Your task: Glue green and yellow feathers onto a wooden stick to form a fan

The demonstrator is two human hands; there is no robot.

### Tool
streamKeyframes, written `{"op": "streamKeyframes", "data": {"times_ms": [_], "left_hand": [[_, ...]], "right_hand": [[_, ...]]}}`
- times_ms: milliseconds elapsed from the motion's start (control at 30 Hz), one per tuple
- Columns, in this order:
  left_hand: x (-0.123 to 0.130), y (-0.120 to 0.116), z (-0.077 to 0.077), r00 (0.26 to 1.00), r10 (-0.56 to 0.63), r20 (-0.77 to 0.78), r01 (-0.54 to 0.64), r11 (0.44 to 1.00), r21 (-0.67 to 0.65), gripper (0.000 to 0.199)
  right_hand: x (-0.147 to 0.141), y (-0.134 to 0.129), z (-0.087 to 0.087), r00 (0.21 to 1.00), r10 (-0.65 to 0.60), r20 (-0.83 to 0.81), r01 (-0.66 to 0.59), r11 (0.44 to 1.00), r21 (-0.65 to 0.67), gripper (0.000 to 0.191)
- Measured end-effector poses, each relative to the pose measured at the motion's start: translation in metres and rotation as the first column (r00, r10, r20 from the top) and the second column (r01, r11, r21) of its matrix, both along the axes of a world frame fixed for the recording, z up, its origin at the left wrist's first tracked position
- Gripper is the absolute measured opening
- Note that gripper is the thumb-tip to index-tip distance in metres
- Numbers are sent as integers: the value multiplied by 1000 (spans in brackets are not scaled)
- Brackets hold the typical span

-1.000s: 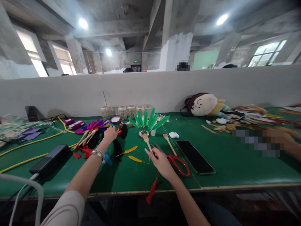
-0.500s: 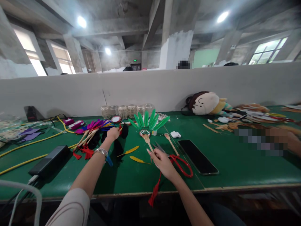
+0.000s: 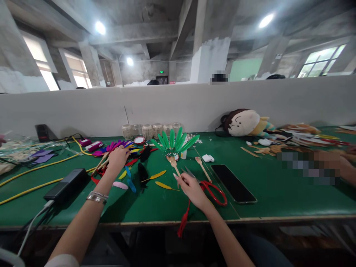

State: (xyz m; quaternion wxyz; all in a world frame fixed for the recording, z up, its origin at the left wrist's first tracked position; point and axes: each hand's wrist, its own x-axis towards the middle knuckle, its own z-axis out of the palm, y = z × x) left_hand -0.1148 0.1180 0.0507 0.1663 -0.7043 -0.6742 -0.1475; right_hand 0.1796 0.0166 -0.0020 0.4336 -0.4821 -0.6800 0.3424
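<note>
1. Our right hand (image 3: 191, 191) pinches, fingertips together, at the wooden handle of a green feather fan (image 3: 174, 142); we cannot tell whether it grips.
2. Red-handled steel scissors (image 3: 214, 193) lie at its 2 o'clock.
3. Our left hand (image 3: 118, 158), fingers spread, touches a magenta feather fan (image 3: 111, 147) at 11 o'clock, having shifted leftward since the earlier frame.

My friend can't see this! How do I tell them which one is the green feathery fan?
On the long green table, find the row of glass jars at the back. Just in front of them, past the right hand, is a fan of green feathers on a wooden stick. The feathers by the left hand are pink and purple; these are all green.
</note>
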Motion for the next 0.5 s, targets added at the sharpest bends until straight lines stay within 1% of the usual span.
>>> {"op": "streamKeyframes", "data": {"times_ms": [67,133,167,233,300,367,433,500], "left_hand": [[-7,-9,-1,996,-32,85,30,999,17,33],[-13,-18,-1,969,-109,220,111,994,4,35],[-15,-23,-1,941,-164,295,172,985,-2,36],[-14,-34,-1,854,-281,438,315,949,-4,39],[-10,-48,-1,739,-354,573,448,894,-26,40],[-2,-64,0,632,-380,676,579,810,-86,38],[6,-78,1,564,-359,744,661,737,-145,36],[13,-89,2,526,-322,787,705,682,-192,35]], "right_hand": [[0,-1,2,1000,6,2,-6,1000,4,39],[0,-2,4,1000,10,-1,-10,1000,4,38],[-1,-3,4,1000,11,-3,-11,1000,6,37],[-2,-4,6,1000,9,-10,-9,1000,23,37],[-4,-4,9,1000,10,-20,-9,999,40,37],[-7,-6,11,999,9,-38,-7,998,56,36],[-9,-7,14,997,4,-74,1,997,71,36],[-12,-8,16,993,13,-121,-4,998,69,35]]}}
